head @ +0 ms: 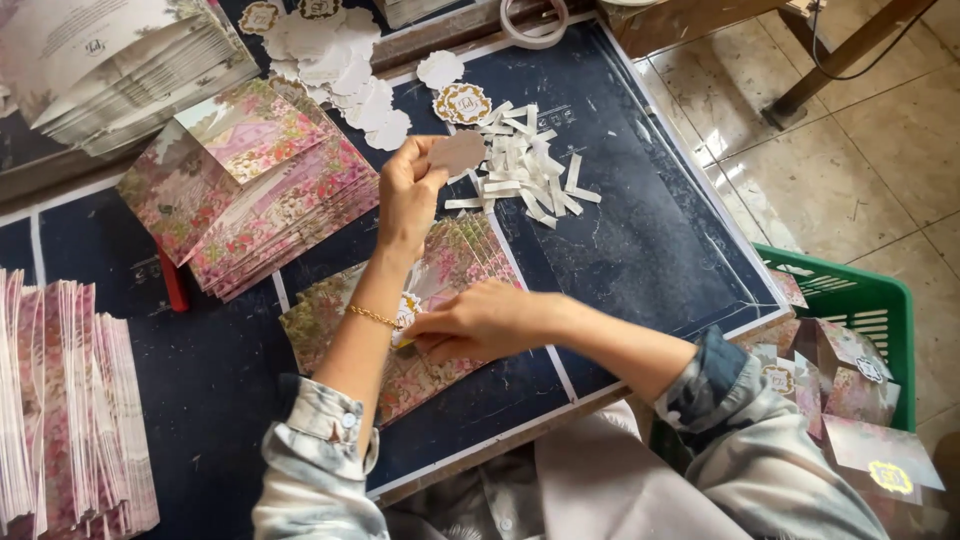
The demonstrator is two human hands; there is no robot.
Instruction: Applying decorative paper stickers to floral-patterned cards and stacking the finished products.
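Note:
My left hand [408,190] is raised over the dark work board [640,230] and pinches a small scalloped paper sticker [458,152], blank side up. My right hand [478,320] crosses under the left forearm and presses down on a floral-printed envelope [440,270], the top one of a fanned row lying in front of me. A gold-and-white round seal [406,310] shows just at its fingertips. A gold bracelet sits on my left wrist.
A pile of white backing strips [525,165] lies beyond the left hand, with a gold seal [462,103] and blank scalloped stickers [340,60]. Floral envelope stacks [255,190] sit at left and upright [65,400] at far left. A green basket [860,300] holds finished pieces at right. Tape roll [533,22] at top.

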